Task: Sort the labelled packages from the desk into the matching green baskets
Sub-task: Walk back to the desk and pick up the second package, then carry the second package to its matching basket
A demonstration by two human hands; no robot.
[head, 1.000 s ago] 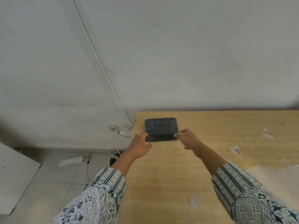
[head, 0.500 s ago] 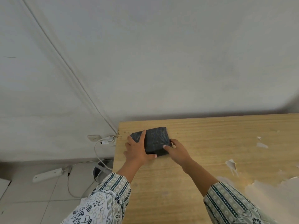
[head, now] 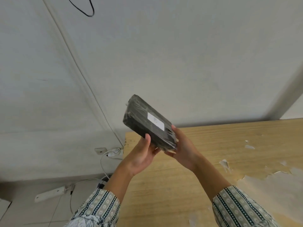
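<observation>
So a second ago the black package (head: 148, 123) was lying flat on the desk (head: 213, 161) near the back left corner, and my hands were just reaching its near edge. Then I grabbed it from both sides, and it came up off the wood, tilted with its far end high. My left hand (head: 141, 157) went under the near end, my right hand (head: 184, 149) cupped the other side, and a white label (head: 155, 120) got turned up into view.

Tilted package (head: 147, 123), label (head: 155, 120) mark unclear, in both hands
</observation>
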